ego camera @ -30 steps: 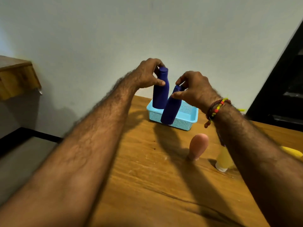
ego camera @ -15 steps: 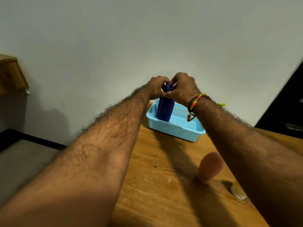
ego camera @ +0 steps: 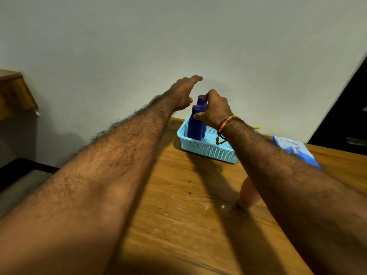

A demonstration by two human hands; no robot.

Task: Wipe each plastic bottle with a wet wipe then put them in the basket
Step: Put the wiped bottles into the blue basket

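Two dark blue plastic bottles (ego camera: 195, 124) upright in the light blue perforated plastic basket (ego camera: 206, 148).
Right hand (ego camera: 215, 110) grips their tops; left hand (ego camera: 183, 92) hovers beside them, fingers spread, holding nothing.

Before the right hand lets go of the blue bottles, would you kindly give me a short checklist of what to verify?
1. Both blue bottles upright inside the basket: ok.
2. Left hand clear of the bottles, fingers straight: ok.
3. Right hand released: not ok, its fingers touch the bottle tops.
4. Bottles stable without support: cannot tell.
5. Pink bottle waiting on the table: ok, partly hidden by the right forearm.
6. Wipes pack within reach: ok.
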